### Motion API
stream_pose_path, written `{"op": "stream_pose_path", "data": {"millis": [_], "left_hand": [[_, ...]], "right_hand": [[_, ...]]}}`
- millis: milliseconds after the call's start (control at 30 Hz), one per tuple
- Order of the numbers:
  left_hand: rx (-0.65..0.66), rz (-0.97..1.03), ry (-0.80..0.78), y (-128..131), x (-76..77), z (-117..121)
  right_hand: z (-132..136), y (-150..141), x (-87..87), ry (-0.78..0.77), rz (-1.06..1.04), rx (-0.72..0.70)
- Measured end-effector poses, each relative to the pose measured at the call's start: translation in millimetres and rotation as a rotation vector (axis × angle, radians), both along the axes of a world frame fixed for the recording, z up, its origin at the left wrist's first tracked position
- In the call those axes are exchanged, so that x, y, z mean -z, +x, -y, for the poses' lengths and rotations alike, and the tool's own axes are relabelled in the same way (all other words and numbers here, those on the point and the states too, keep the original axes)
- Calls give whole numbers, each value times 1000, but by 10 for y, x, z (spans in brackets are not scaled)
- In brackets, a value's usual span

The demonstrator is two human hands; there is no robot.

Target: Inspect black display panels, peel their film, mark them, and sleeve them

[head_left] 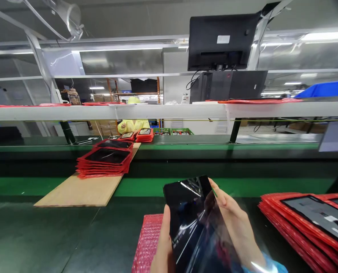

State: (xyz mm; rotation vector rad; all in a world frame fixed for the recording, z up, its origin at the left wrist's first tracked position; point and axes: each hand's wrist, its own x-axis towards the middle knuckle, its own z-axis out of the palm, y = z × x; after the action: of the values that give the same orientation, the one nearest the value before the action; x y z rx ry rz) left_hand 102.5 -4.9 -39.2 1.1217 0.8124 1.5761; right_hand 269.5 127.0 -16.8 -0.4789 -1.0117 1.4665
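A glossy black tablet screen (190, 223), with clear film over its lower right part, is tilted up in front of me. My left hand (161, 248) grips its left edge, thumb pointing upward. Along the upper right edge, the fingers of my right hand (239, 227) hold it from the side and behind. Red bubble wrap (148, 237) lies on the bench just beyond my left hand. To the right is a stack of red bubble bags (305, 227), with dark flat panels on top. The screen hides part of both hands.
A wooden board (80, 191) supports a pile of red bags with black screens (106, 161). A white shelf rail (169, 112) crosses ahead, with a monitor (222, 41) above it. Beyond stands a person in yellow (133, 125) near green crates (180, 131).
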Motion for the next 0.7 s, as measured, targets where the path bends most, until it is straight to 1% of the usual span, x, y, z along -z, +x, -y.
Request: {"op": "stream_pose_path", "data": {"millis": [100, 233, 300, 367, 433, 567, 700], "left_hand": [[60, 152, -33, 46, -93, -43], [192, 330, 83, 111, -212, 44], [222, 412, 48, 114, -278, 84], [225, 469, -35, 92, -337, 92], [217, 485, -86, 54, -367, 67], [183, 468, -104, -12, -349, -14], [183, 518, -142, -21, -359, -34]], "right_hand": [[-9, -9, -23, -77, -34, 5], [-44, -34, -3, -148, -116, 13], [-64, -45, 10, -198, -177, 17], [-81, -51, 17, -237, -230, 40], [-94, -49, 20, -259, -266, 71], [-108, -37, 39, -270, -257, 93], [-130, -39, 94, -244, -252, 99]]}}
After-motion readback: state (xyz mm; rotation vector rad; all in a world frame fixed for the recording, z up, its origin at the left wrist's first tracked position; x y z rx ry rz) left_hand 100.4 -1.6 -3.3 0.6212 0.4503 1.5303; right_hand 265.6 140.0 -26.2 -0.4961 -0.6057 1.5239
